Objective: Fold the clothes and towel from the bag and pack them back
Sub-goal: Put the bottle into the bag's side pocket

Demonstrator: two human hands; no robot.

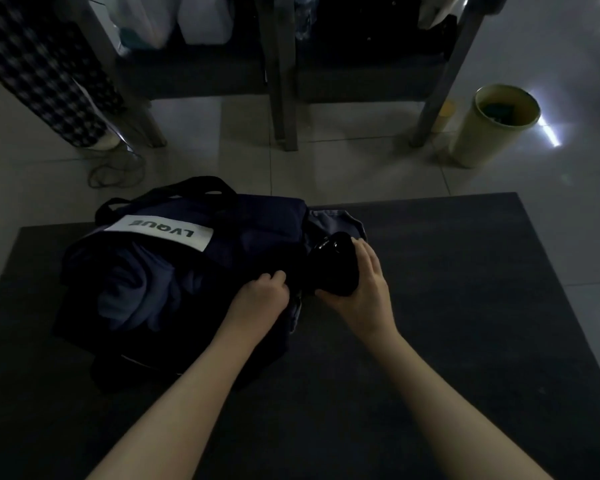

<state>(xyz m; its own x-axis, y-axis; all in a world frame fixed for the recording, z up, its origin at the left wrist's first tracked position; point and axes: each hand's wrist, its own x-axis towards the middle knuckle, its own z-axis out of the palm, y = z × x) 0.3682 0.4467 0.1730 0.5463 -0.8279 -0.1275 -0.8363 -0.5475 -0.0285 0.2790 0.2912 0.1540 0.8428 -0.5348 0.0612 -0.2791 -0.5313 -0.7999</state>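
Bag (174, 244): lying on the dark table (465, 306), bluish clothes (132, 289) showing inside it.
Black bundle (333, 268): sitting against the bag's right side.
Right hand (364, 289): wrapping fingers and thumb around the black bundle.
Left hand (260, 296): curling its fingers into the bag's fabric near that same side.
Bin (492, 126): standing well beyond the bag.

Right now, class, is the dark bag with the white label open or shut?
Open: the bag gapes, bluish cloth shows bunched inside, and the right hand grips a black garment at its edge.
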